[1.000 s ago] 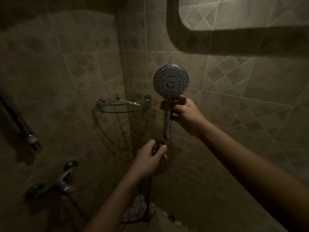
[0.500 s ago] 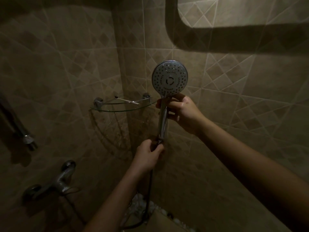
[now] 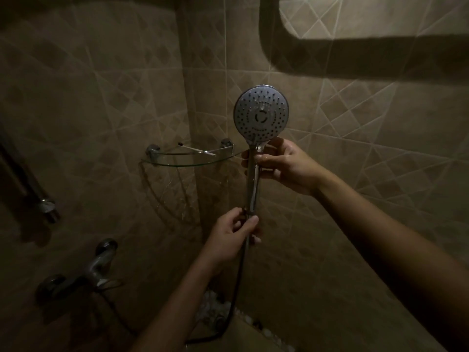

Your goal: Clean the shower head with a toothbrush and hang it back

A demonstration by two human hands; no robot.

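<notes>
A round chrome shower head [image 3: 261,114] stands upright against the tiled wall, its nozzle face turned toward me. My right hand [image 3: 281,163] grips the top of its chrome handle [image 3: 252,189] just under the head. My left hand [image 3: 232,235] pinches the bottom end of the handle, where the dark hose [image 3: 237,288] joins it and hangs down to the floor. A toothbrush [image 3: 196,150] lies on the glass corner shelf [image 3: 177,162] to the left of the shower head.
A chrome mixer tap [image 3: 81,273] is on the left wall, low down. A metal pipe end [image 3: 48,209] sticks out at the far left. Pebble flooring [image 3: 215,308] shows below. The room is dim, with a broad shadow across the upper wall.
My left hand rose from just below the handle and closed on its bottom end. The shower head shifted slightly upward with my right hand still on it.
</notes>
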